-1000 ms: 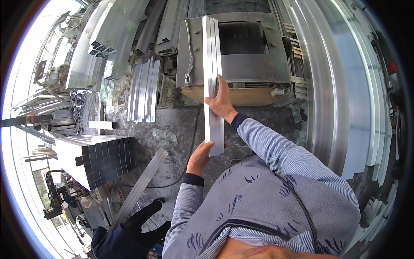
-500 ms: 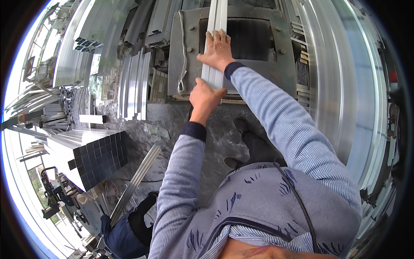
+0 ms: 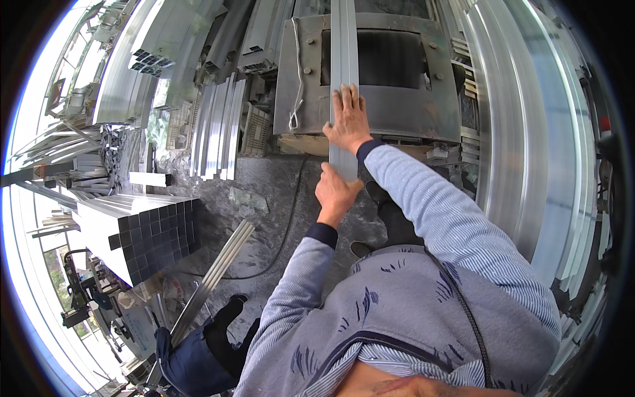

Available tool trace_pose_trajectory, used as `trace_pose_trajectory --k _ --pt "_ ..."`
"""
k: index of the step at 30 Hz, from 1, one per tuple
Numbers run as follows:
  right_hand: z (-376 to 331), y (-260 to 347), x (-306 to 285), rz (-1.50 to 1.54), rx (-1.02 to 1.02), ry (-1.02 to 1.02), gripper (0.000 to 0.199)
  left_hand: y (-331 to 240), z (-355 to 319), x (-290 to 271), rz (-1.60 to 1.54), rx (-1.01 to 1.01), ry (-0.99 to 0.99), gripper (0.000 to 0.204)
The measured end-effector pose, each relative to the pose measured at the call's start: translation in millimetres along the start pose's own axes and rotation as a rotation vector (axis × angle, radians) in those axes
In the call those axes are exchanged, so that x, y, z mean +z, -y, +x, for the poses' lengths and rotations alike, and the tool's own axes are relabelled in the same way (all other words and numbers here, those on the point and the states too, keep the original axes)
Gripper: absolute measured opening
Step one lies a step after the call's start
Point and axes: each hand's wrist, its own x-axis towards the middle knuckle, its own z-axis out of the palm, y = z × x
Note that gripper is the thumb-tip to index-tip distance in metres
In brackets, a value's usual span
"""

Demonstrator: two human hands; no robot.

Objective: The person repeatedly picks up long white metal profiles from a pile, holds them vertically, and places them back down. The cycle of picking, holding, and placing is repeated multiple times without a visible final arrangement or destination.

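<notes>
A long silver aluminium profile lies lengthwise across the grey metal machine table and runs away from me. My right hand lies flat on top of the profile near the table's front edge. Just off that edge, my left hand grips the profile's near end. Both of my sleeves are blue striped.
A stack of square aluminium tubes lies at the left. More profiles lean beside the machine, and long bars run along the right. A loose bar and a cable lie on the dark floor. Another person's dark shoe and trouser leg show lower left.
Both hands have pushed the profile forward, farther onto the machine table. My view has moved closer to the machine.
</notes>
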Motion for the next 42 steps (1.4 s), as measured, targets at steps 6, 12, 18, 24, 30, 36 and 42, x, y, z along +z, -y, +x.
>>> trace_pose_trajectory --k 6,12,18,24,30,36,42 --pt "-97.7 40.7 -8.9 0.032 0.013 0.069 0.093 59.2 -83.4 17.3 0.033 -0.041 0.031 0.081" --pt "-173.5 68.8 -9.8 0.06 0.049 0.155 0.095 106.1 -144.8 34.8 0.063 -0.106 0.057 0.083" --pt "-229.0 81.2 -4.7 0.067 0.017 0.182 0.099 146.0 -182.8 55.3 0.08 -0.119 0.083 0.082" --pt "-234.8 70.6 6.2 0.123 -0.024 0.251 0.102 148.8 -182.9 61.1 0.047 -0.139 0.083 0.079" --pt "-103.3 28.7 19.1 0.159 -0.056 0.037 0.096 83.3 -64.4 38.1 0.038 -0.076 -0.01 0.078" --pt "75.5 -27.4 18.2 0.001 0.033 -0.031 0.095 -20.8 85.7 -13.0 0.081 0.08 -0.025 0.083" --pt "175.4 -72.9 18.8 -0.165 0.127 0.006 0.094 -93.1 165.9 -33.9 0.13 0.086 -0.004 0.084"
